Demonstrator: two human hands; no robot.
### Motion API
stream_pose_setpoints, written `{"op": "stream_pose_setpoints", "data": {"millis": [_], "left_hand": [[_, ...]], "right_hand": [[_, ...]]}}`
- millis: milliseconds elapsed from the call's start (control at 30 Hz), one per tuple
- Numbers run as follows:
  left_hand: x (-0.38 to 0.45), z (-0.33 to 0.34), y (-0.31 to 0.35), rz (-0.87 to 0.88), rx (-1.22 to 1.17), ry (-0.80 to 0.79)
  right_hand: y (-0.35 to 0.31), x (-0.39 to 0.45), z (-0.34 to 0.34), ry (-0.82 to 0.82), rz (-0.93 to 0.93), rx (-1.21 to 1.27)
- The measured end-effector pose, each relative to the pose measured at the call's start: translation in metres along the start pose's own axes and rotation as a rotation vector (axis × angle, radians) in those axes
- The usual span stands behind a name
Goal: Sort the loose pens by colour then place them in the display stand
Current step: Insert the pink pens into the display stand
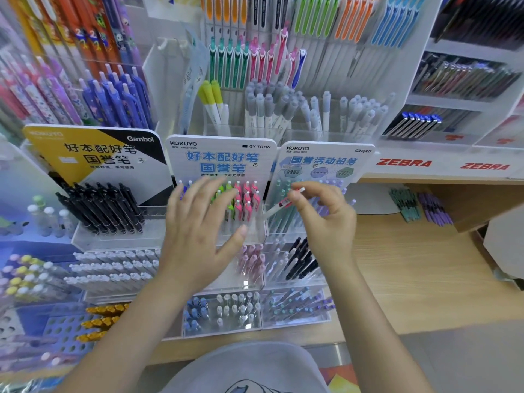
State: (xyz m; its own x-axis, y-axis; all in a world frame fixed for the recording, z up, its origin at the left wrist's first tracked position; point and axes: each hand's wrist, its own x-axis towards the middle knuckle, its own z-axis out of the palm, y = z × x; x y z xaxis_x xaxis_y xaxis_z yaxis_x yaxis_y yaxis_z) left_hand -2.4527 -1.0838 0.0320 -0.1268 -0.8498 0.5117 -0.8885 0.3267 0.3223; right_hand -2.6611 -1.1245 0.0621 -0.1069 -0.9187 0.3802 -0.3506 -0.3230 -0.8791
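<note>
Two hands [198, 236], one held pen [283, 204], three Kokuyo display stands [221, 165], two Zebra labels [404, 163]

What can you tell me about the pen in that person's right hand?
The pen is slim, with a pale, partly see-through barrel, a pink-red band near its upper end and a white tip at the top. It looks like plastic. It is tilted, top end up and to the right. The right hand pinches it near the top, in the air before the display stand with pink pens.
</note>
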Motion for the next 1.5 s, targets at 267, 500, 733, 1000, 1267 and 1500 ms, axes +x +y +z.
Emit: {"op": "stream_pose_setpoints", "data": {"millis": [267,500,733,1000,1267,1500], "left_hand": [[-0.006,0.021,-0.031,-0.046,0.284,-0.281],[-0.004,0.024,-0.034,-0.036,0.244,-0.253],[-0.004,0.024,-0.035,-0.028,0.253,-0.227],[-0.005,0.021,-0.037,-0.022,0.237,-0.225],[-0.005,0.022,-0.036,-0.025,0.239,-0.211],[-0.004,0.021,-0.030,-0.056,0.187,-0.209]], "right_hand": [[0.019,-0.007,0.028,-0.090,-0.182,-0.185],[0.015,-0.004,0.028,-0.111,-0.256,-0.284],[0.025,-0.014,0.049,-0.145,-0.193,-0.355],[0.032,-0.024,0.050,-0.180,-0.285,-0.505],[0.020,-0.033,0.045,-0.413,-0.328,-0.650],[0.008,-0.035,0.030,-0.331,-0.255,-0.477]]}}
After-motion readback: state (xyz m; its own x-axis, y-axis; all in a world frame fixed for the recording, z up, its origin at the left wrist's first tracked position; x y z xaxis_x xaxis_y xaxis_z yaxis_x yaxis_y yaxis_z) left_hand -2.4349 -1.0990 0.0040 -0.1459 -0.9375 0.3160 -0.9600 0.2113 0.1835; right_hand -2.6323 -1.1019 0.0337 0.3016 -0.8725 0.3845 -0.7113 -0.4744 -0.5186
